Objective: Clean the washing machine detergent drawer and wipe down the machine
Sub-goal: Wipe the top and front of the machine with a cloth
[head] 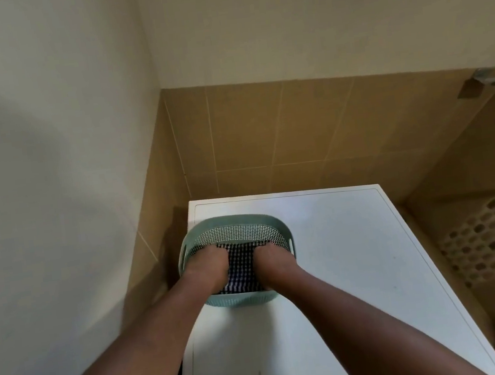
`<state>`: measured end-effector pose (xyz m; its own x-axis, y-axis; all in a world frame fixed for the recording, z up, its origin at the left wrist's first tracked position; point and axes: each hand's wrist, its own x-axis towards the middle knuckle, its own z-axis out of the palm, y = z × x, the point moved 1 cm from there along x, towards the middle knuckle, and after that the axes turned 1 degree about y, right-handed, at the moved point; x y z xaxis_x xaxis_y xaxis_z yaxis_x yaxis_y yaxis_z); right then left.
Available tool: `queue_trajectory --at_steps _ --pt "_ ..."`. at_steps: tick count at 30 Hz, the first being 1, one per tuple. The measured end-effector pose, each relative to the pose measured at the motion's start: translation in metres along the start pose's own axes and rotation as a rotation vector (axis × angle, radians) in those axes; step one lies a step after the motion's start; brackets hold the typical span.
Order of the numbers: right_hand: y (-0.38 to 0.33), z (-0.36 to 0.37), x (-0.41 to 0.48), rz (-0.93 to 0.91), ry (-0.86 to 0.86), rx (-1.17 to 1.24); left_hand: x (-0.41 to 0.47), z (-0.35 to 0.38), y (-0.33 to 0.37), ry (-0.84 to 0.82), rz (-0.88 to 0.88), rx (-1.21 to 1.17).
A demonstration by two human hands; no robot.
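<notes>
Inside the basket (237, 219), my left grip (208, 268) and my right grip (272, 260) lie side by side on a checked cloth (242, 266), one at each of its long edges. The cloth's long axis runs from the basket's near rim toward its far wall, so it lies directly between and beneath both grips, and neither is nearer than the other. My fingertips dip out of sight into the folds. I cannot tell whether either grip is clamped on the fabric or merely pressing it.

The basket is pale green plastic, rounded-rectangular, with a smooth rolled rim, perforated walls and a handle slot showing on its right side. The cloth is soft woven fabric in a fine dark-and-white check, rumpled where my grips meet it.

Under the basket, the washing machine (324, 240) shows only its top panel: flat, white, hard and matt, edged by a thin inset line. The basket sits at that panel's far left corner. The detergent drawer is not in view; I judge it to lie on the machine's front, below and nearer to me than the basket.

Behind the basket stand tan glazed wall tiles (264, 129). To its right is a patch of small mosaic tiles (492, 235).

The coming move, as I judge it, is to lift the cloth straight up out of the basket.
</notes>
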<state>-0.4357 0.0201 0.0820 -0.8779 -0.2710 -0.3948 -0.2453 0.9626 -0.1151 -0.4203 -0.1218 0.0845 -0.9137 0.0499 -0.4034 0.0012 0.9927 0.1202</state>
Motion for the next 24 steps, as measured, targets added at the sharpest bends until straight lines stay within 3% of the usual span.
queue_trajectory --at_steps 4,7,10,14,19,24 --pt "0.004 -0.017 -0.014 -0.050 0.389 0.047 -0.009 -0.019 0.007 0.278 -0.001 0.182" --pt "0.019 -0.025 -0.025 0.084 0.586 0.195 -0.015 -0.033 0.006 0.441 -0.062 0.278" --pt "0.034 -0.019 -0.040 0.320 0.486 0.403 -0.024 -0.033 -0.002 0.367 -0.340 0.091" --pt "0.044 -0.004 -0.050 0.380 0.274 0.577 -0.027 -0.019 -0.009 0.286 -0.551 -0.276" --pt "0.067 -0.002 -0.067 0.445 0.334 0.683 -0.036 -0.034 0.010 0.323 -0.491 -0.262" --pt "0.124 -0.021 -0.115 0.485 0.472 0.693 -0.050 -0.064 0.081 0.398 -0.345 -0.218"
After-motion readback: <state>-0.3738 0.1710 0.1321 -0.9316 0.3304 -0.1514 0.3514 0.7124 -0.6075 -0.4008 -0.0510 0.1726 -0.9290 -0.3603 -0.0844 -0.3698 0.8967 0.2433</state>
